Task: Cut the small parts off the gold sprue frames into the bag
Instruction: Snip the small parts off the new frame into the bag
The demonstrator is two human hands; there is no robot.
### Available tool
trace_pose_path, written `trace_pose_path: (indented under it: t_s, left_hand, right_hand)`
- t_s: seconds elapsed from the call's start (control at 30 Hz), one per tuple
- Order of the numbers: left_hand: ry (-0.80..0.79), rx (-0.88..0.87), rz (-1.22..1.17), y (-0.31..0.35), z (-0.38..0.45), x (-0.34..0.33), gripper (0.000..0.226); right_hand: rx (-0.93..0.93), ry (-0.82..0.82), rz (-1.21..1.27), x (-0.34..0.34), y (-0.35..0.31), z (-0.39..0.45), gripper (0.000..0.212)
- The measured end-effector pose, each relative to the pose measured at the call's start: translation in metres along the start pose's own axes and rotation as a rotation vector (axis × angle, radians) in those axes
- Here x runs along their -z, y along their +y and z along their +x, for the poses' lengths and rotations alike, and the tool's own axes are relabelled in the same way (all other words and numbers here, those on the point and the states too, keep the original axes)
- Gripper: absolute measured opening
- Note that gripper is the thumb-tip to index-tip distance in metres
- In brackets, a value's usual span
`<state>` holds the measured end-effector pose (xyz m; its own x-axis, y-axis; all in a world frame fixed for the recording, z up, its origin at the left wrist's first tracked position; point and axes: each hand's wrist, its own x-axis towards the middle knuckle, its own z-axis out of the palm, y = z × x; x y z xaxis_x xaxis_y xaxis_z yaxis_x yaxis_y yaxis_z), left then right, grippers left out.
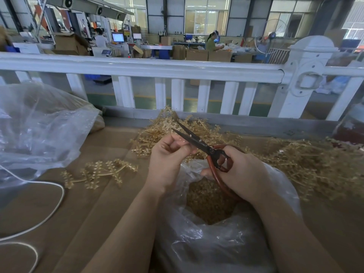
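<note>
Gold plastic sprue frames (199,129) heaped behind clear plastic bag (216,243) of cut parts, left hand (167,156) fingers curled, pinching something too small to identify, right hand (242,172) gripping open red-handled black scissors (202,144), blades beside left fingertips (186,143)

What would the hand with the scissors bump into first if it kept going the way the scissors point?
Probably the left hand: the scissors in the right hand point up and left, their open blades right by its pinched fingertips. Beyond lies the heap of gold sprue frames. Depth is hard to judge from one view.
</note>
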<state>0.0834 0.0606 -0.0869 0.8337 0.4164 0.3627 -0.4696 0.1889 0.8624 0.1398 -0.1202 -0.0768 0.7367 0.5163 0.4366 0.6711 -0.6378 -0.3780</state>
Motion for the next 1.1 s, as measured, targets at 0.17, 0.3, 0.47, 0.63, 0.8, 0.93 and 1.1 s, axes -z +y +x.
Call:
trace_pose_path:
  t_s: [0.17,0.3,0.47,0.63,0.8,0.93,1.1]
  left_hand:
    - [-0.027,-0.036,0.050,0.002,-0.002,-0.002,0.015]
    - [-0.059,-0.039,0.052,0.004,-0.003,-0.003,0.021]
    - [-0.064,-0.018,0.052,0.005,-0.003,-0.003,0.030]
    - [-0.035,0.039,0.033,0.005,-0.003,-0.003,0.016]
    - [0.021,0.180,-0.078,0.008,-0.004,-0.007,0.016]
    - [-0.032,0.247,-0.076,0.007,-0.006,-0.010,0.012]
    - [-0.072,0.349,-0.154,0.008,-0.008,-0.015,0.013]
  right_hand:
    - [0.030,0.052,-0.018,-0.006,0.002,0.000,0.066]
    - [0.024,0.050,0.014,-0.008,0.006,0.000,0.064]
    - [0.029,0.076,0.021,-0.008,0.005,0.001,0.067]
    - [0.013,0.081,0.041,-0.007,0.005,0.001,0.067]
    - [-0.087,0.067,0.170,-0.010,0.003,0.005,0.066]
    - [-0.156,0.070,0.381,-0.010,0.000,0.008,0.051]
    - [-0.185,0.016,0.601,-0.011,-0.006,0.010,0.010]
